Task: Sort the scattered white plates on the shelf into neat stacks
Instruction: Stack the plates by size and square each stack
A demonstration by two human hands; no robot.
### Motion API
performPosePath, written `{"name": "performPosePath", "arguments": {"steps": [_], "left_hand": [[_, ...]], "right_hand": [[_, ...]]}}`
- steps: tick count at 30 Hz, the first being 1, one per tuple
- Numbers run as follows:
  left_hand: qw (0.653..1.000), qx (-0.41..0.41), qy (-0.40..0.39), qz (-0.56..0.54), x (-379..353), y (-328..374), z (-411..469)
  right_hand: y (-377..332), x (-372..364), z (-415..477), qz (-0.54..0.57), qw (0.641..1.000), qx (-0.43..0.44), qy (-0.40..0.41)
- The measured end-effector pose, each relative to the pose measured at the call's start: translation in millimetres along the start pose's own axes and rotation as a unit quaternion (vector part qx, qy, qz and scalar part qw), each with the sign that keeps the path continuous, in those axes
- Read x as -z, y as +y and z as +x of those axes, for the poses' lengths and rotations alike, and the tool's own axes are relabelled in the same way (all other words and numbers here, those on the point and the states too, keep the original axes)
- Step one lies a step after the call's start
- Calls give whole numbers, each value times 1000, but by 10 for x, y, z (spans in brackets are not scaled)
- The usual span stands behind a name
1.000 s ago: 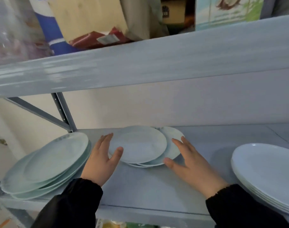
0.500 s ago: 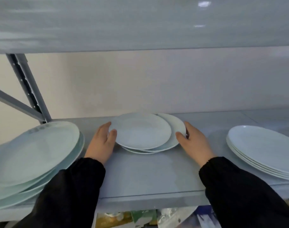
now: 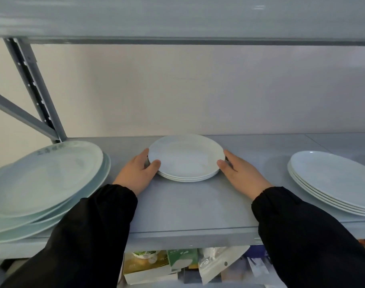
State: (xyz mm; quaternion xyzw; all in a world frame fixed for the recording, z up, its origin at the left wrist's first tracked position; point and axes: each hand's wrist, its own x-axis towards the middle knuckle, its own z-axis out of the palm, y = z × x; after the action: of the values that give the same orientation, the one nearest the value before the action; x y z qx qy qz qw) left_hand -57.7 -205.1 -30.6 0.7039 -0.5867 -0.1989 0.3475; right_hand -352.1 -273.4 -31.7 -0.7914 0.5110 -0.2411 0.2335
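**Step in hand:** squaring up the small plate stack. I judge this stack to be at the end of alignment. Its rims sit nearly flush one above another, with only thin lines between them at the front edge.

**Grip state:** the left hand holds the stack at its left edge, with the thumb laid on the top rim and the fingers curled round the far side. The right hand mirrors it at the right edge, thumb tip against the rim and fingers running along the back of the stack. Both hands are closed narrowly on the plates, so neither is free.

**Position of the work:** the stack rests flat on the shelf, centred between the two hands and touching both. It lies towards the rear of the shelf, well apart from the large left stack and the large right stack.

**Next move, as I judge it:** let go of the centre stack, then attend to the large left stack. Its plates lie offset and leaning, and they reach the shelf's front edge. That calls for a two-handed hold at opposite rims and a slow inward press, since glazed plates slide readily. The large right stack looks even, though its right part is out of view.
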Motion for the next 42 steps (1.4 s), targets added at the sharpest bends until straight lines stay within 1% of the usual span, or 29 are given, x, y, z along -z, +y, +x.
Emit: {"name": "performPosePath", "arguments": {"steps": [4,8,13,18,23,26,30,33,37,42], "left_hand": [[1000,-8,-12,-21,3,-12,-7],[998,-39,-43,-13,-4,48,-41],[997,-52,-57,21,-26,81,-79],[997,-31,-55,48,-23,85,-130],[995,-2,-61,73,-55,176,-299],[995,-11,-70,71,-89,195,-380],[994,-30,-60,92,-165,248,-504],[993,-46,-68,81,-242,266,-589],[993,-63,-70,77,-361,335,-712],[988,-110,-53,89,-460,412,-830]], "right_hand": [[-38,22,-30,60,998,-3,-17],[-57,40,-25,26,999,-2,-34],[-31,63,-33,63,997,-12,-38],[-33,138,-94,81,995,-15,-60],[-27,224,-266,57,996,-14,-73],[11,286,-419,43,996,-21,-74],[104,348,-665,12,998,-18,-65],[198,388,-854,-6,999,-15,-48],[274,508,-1084,-11,1000,-2,-22],[354,599,-1254,2,1000,-11,23]]}}
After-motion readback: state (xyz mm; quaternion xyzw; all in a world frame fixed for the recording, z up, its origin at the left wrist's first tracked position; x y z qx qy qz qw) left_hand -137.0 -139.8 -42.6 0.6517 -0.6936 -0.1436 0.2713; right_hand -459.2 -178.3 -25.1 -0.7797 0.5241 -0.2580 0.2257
